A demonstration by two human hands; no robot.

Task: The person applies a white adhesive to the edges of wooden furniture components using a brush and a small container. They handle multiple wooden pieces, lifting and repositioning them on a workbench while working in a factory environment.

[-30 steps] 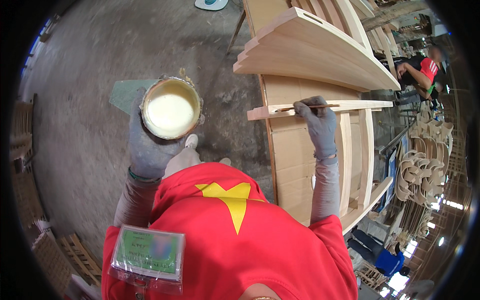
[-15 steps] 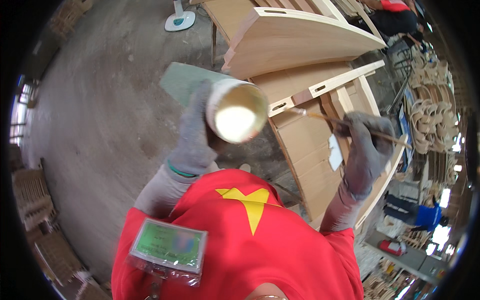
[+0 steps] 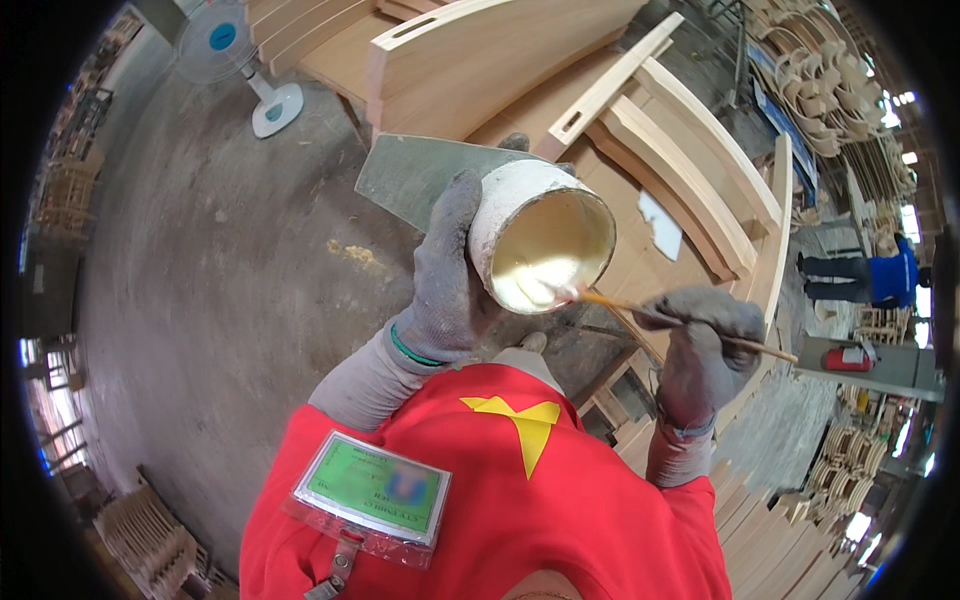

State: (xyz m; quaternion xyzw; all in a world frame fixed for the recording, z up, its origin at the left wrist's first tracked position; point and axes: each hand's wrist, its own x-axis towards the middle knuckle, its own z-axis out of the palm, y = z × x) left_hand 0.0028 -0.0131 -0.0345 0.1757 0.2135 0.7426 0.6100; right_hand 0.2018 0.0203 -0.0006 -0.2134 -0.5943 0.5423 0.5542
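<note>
My left hand (image 3: 447, 275), in a grey glove, is wrapped round a white pot (image 3: 498, 215) tilted toward me. Creamy, glue-like liquid (image 3: 535, 285) lies in its lower part. A flat grey-green plate (image 3: 408, 182) sticks out behind the pot; whether the same hand grips it I cannot tell. My gloved right hand (image 3: 705, 350) is closed round the thin wooden handle of a brush (image 3: 625, 304). The brush tip is at the pot's lower right rim, by the liquid. Beyond the pot lies a slotted wooden rail (image 3: 605, 88) with curved slats (image 3: 680, 180).
A curved wooden panel (image 3: 490, 70) stands at the far side. A white piece (image 3: 660, 225) rests on the board beneath the slats. At far left is a standing fan (image 3: 277, 108). A person in blue (image 3: 890, 280) and a red extinguisher (image 3: 847, 358) are at right.
The brush has moved from the slotted rail down to the pot's rim. The pot has shifted right in view and is seen more from the side. The whole view has turned left.
</note>
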